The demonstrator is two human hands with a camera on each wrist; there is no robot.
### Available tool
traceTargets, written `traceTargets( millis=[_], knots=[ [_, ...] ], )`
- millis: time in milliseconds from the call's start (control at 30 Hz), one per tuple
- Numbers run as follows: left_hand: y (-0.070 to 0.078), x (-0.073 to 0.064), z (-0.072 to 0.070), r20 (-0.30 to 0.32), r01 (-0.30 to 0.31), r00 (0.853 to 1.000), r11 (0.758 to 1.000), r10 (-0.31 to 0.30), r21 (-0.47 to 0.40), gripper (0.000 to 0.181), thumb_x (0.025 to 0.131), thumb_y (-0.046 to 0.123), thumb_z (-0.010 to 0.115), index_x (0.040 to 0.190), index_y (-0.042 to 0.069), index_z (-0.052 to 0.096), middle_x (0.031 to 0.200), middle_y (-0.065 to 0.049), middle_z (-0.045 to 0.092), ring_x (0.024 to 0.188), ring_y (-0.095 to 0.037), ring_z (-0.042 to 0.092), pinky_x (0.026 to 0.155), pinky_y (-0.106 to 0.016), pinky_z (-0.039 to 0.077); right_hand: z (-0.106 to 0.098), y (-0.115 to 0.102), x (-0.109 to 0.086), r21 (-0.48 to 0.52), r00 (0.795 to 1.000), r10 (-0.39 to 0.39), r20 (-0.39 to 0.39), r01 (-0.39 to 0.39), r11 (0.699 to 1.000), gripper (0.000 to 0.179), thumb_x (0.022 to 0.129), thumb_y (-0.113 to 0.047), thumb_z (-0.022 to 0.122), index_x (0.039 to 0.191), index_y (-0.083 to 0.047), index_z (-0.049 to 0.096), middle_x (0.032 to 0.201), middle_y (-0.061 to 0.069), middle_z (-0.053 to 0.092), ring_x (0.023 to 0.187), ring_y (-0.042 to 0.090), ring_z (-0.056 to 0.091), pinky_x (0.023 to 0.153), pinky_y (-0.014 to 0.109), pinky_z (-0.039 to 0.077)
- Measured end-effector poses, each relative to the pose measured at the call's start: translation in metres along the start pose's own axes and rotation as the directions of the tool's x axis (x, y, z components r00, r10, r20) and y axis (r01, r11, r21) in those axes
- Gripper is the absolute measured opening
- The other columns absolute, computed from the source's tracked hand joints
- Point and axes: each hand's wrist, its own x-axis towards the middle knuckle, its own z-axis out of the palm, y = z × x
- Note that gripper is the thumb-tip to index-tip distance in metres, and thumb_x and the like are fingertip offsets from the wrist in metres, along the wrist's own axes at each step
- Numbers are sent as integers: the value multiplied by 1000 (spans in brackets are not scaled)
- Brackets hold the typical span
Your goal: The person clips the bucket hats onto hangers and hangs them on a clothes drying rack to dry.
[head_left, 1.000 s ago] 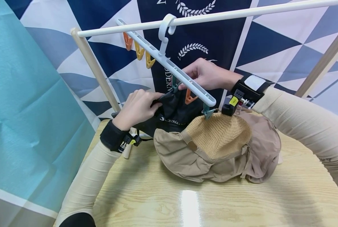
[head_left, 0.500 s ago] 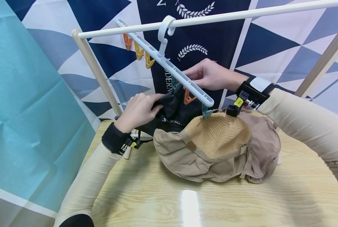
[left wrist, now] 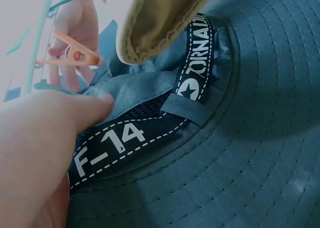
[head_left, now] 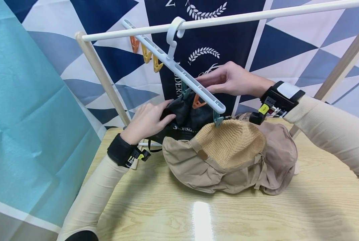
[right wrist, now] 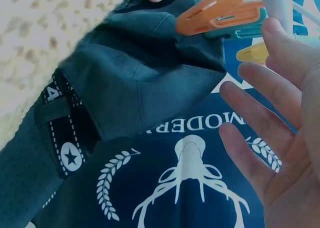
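A black brimmed hat [head_left: 179, 110] with a printed band hangs from the teal clip [head_left: 184, 87] of a pale blue clip hanger [head_left: 197, 86]. At the hat's left side is my left hand [head_left: 146, 120], thumb and index finger spread apart; in the left wrist view the thumb lies against the crown. My right hand [head_left: 236, 79] is behind the hanger bar, its fingers loosely extended and off the hat in the right wrist view. In front, another teal clip [head_left: 218, 119] holds a beige hat with a straw crown [head_left: 232, 144].
The hanger hooks over a white rod [head_left: 258, 19] on a wooden rack. An orange clip [head_left: 198, 102] sits between the two hats' clips, and yellow clips [head_left: 156, 63] hang farther back. A mauve-brown hat [head_left: 283, 157] hangs behind the beige one, above a wooden table [head_left: 155, 207].
My right hand has drawn back rightward from the teal clip and its fingers have loosened. My left thumb and index finger have parted, releasing their pinch on the black hat.
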Motion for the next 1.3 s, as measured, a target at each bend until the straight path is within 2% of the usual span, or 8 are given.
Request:
traceTargets(
  millis=[300, 400, 533, 600, 700, 833, 1067, 1300],
  knots=[
    [2, 1, 0, -5, 35, 999, 999, -35, 7, 68, 110, 51, 70, 160, 5, 62, 65, 4, 36, 56, -17, 39, 56, -31, 28, -2, 13, -12, -15, 999, -42, 4, 42, 999, 47, 106, -6, 78, 152, -5, 69, 142, 7, 81, 119, -9, 76, 100, 14, 61],
    [2, -1, -3, -21, 48, 999, 999, -48, 4, 69, 110, 54, 68, 160, 7, 62, 68, -4, 55, 61, -22, 54, 57, -32, 34, -4, 14, -16, -20, 1000, -20, -12, 20, 1000, 45, 105, -6, 79, 150, -7, 72, 140, 10, 81, 117, -8, 77, 98, 14, 61],
    [-1, -5, -8, -33, 65, 997, 997, -66, -43, 66, 111, 54, 66, 159, 10, 64, 117, -19, 84, 96, -33, 80, 74, -43, 59, -9, 17, -25, -24, 1000, 12, -27, -12, 1000, 44, 104, -8, 81, 147, -8, 75, 138, 10, 82, 115, -8, 78, 94, 12, 61],
    [-3, -7, -8, -30, 65, 997, 995, -67, -76, 64, 112, 52, 65, 159, 9, 64, 142, -20, 78, 116, -37, 80, 91, -50, 65, -12, 20, -30, -28, 999, 29, -31, -30, 999, 44, 104, -9, 81, 147, -9, 75, 137, 2, 83, 116, -7, 78, 94, 12, 61],
    [-5, -9, -8, -31, 57, 998, 991, -61, -117, 62, 113, 50, 63, 159, 8, 63, 157, -19, 70, 136, -39, 74, 111, -58, 61, -16, 25, -38, -40, 998, 48, -41, -50, 998, 43, 104, -8, 80, 147, -10, 75, 133, -12, 84, 116, -7, 79, 92, 12, 61],
    [-7, -14, -8, -56, 48, 997, 991, -56, -128, 62, 113, 49, 62, 159, 8, 63, 159, -18, 69, 144, -39, 69, 120, -58, 56, -21, 29, -51, -60, 996, 59, -62, -63, 996, 43, 105, -8, 79, 147, -12, 76, 130, -18, 84, 114, -7, 79, 90, 12, 60],
    [-15, -24, -12, -110, 43, 992, 993, -55, -111, 59, 112, 45, 62, 157, 7, 65, 144, -18, 78, 131, -40, 75, 108, -57, 60, -32, 37, -77, -55, 993, 79, -85, -84, 995, 38, 107, -7, 74, 146, -10, 76, 130, -28, 80, 116, -9, 77, 93, 9, 59],
    [-21, -31, -11, -137, 29, 990, 993, -44, -111, 58, 110, 41, 64, 157, 8, 65, 142, -19, 78, 123, -41, 75, 99, -55, 60, -45, 42, -113, -32, 985, 125, -117, -129, 991, 34, 114, -11, 62, 146, -11, 76, 140, -21, 80, 134, -13, 66, 105, 6, 49]
  ],
)
